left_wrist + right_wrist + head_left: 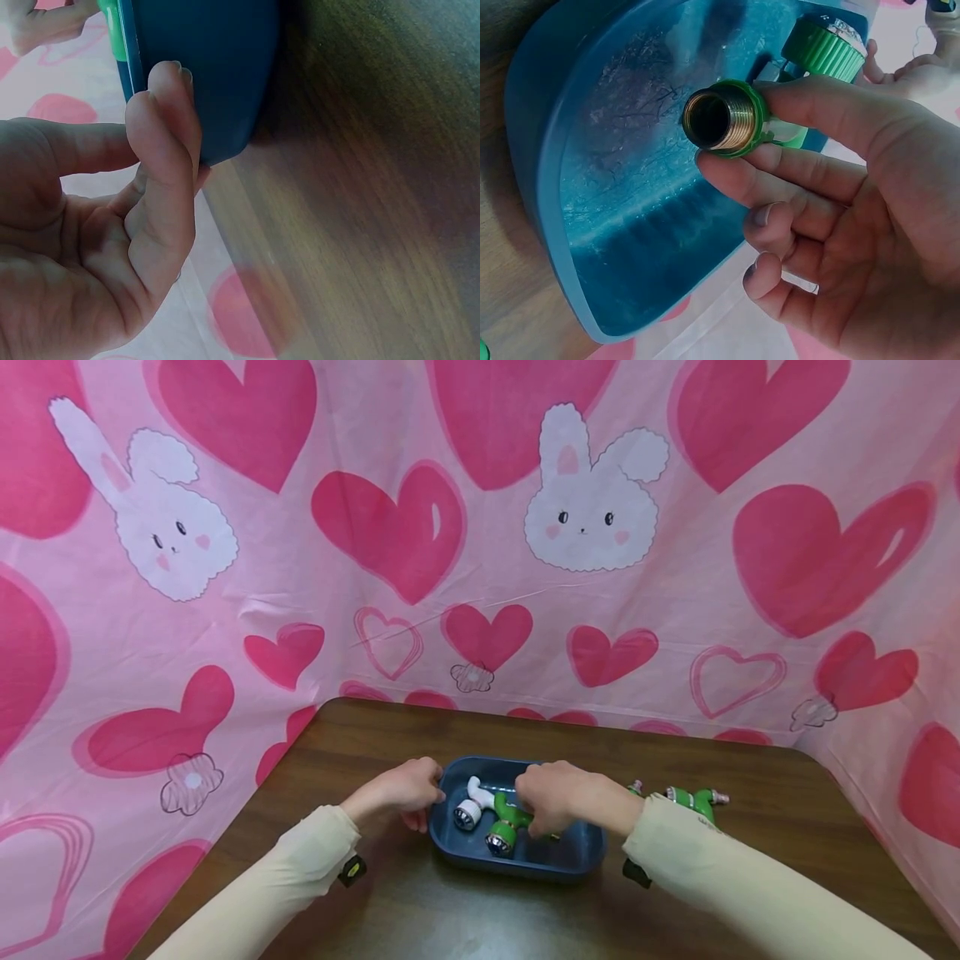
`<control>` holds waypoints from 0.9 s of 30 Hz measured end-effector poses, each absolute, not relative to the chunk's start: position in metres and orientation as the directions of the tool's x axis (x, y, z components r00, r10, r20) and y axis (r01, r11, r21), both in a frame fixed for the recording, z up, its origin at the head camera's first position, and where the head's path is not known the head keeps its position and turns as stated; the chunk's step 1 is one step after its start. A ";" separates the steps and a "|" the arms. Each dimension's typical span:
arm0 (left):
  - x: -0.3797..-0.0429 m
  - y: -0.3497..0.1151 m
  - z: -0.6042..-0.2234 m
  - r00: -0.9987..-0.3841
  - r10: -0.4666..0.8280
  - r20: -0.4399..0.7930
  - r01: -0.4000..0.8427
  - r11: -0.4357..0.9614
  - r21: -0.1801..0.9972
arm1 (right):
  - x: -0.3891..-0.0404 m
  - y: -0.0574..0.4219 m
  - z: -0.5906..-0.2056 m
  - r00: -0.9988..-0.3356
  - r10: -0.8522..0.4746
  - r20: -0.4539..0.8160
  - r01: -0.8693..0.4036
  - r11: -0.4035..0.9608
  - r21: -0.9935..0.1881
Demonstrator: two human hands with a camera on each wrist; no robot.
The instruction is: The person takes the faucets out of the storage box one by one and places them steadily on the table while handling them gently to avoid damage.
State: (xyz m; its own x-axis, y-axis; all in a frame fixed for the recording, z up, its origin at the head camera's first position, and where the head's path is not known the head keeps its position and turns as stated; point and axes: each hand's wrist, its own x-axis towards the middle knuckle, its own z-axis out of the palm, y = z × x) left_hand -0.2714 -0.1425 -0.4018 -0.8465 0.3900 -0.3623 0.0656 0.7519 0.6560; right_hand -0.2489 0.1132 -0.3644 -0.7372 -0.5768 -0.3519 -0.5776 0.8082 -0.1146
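A blue plastic basin (517, 866) stands on the wooden table, with a white tap (480, 800) and a green tap (504, 828) inside it. My left hand (405, 789) pinches the basin's left rim between thumb and fingers. In the left wrist view, the fingertips lie against the basin's outer wall (225, 75). Over the basin, my right hand (558, 797) holds the green tap near its threaded end. The right wrist view shows thumb and fingers around that brass thread (739, 124), with the ribbed green cap (821, 52) beyond.
To the right of the basin, another green tap (693, 802) lies on the table (390, 727). A further small piece (636, 787) shows beside the right forearm, mostly hidden. Pink cloth (495, 585) with hearts and rabbits hangs behind and around the table.
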 end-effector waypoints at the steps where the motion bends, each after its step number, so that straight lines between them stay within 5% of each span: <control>1: -0.271 -0.142 -0.401 -0.849 0.387 -0.361 0.064 0.752 0.656 | -0.249 0.113 -0.364 -0.738 -0.574 -0.354 -0.575 0.810 -0.116; 27: -0.270 -0.143 -0.402 -0.846 0.395 -0.359 0.066 0.745 0.663 | -0.243 0.122 -0.361 -0.757 -0.551 -0.352 -0.547 0.828 -0.122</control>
State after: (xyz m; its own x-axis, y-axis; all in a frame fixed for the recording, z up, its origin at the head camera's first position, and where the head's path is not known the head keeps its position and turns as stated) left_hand -0.2703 -0.1433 -0.4024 -0.8456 0.3949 -0.3592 0.0664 0.7454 0.6633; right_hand -0.2430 0.1220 -0.3614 -0.7565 -0.5511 -0.3521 -0.5467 0.8284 -0.1219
